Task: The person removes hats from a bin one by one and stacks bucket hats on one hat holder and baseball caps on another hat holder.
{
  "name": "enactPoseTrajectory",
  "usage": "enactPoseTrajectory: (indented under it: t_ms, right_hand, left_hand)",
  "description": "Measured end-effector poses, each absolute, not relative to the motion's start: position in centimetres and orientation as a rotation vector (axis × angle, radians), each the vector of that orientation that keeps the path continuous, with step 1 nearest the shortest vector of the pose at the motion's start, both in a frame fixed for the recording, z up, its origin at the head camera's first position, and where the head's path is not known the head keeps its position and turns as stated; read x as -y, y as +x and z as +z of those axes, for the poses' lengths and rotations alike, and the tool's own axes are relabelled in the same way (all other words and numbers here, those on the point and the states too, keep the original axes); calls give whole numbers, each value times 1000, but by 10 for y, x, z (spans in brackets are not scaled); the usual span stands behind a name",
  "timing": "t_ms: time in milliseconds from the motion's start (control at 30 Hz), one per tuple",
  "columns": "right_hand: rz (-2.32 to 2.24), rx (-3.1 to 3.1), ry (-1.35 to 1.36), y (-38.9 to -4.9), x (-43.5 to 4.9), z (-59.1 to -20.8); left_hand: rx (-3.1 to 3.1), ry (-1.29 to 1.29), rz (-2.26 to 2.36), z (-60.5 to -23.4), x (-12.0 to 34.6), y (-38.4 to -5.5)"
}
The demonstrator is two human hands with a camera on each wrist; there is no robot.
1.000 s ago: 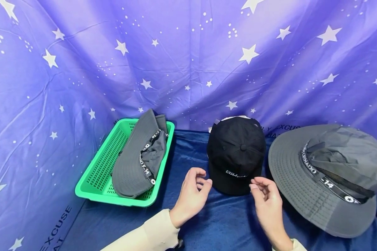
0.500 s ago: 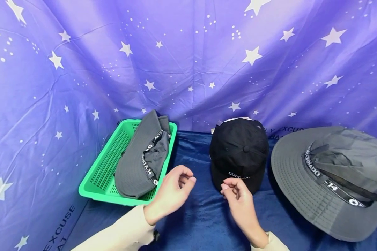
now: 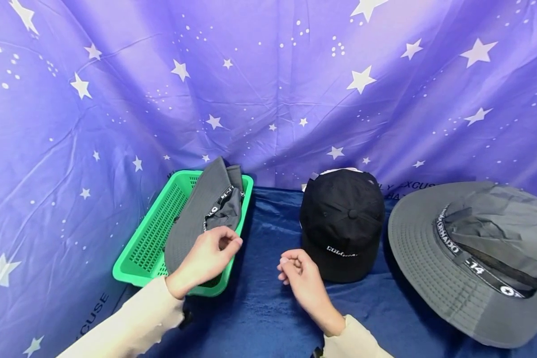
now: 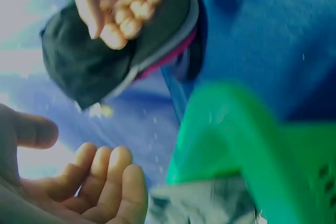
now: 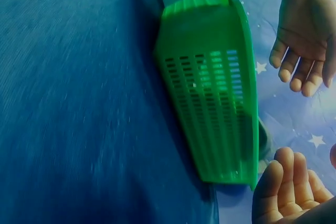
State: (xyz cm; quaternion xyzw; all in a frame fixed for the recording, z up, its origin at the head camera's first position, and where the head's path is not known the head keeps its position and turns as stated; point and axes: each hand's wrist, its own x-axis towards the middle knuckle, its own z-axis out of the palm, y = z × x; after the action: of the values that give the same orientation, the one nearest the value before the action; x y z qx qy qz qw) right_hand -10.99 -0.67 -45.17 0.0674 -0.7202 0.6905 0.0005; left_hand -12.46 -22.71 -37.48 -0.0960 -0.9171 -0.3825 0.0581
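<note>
In the head view my left hand (image 3: 206, 256) hovers over the front right side of the green basket (image 3: 136, 243), fingers loosely bent with nothing between them. It covers part of the folded grey hat (image 3: 197, 214) lying in that basket. My right hand (image 3: 305, 281) hangs left of the black cap (image 3: 344, 219), over the blue cloth, also holding nothing. Both hands' relaxed fingers (image 4: 113, 174) show up close in the left wrist view. White lettering marks the cap's front. The right wrist view shows the basket's slotted side (image 5: 210, 108) between the hands and the cloth.
A large grey wide-brimmed hat (image 3: 429, 258) with a lettered band stands at the right. Blue velvety cloth (image 3: 264, 318) covers the surface. A purple curtain with white stars (image 3: 268, 74) rises behind and at the left.
Both hands have moved left, away from the black cap. The left one has come over the basket; the right one has left the cap's brim. The hats and basket stay put.
</note>
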Motion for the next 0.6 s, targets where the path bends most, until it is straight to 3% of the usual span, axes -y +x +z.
enactPoseTrajectory:
  t_ms: [600]
  right_hand:
    - [2328, 2401, 420, -127, 60, -451]
  left_hand:
    - [3317, -103, -795, -375, 303, -173]
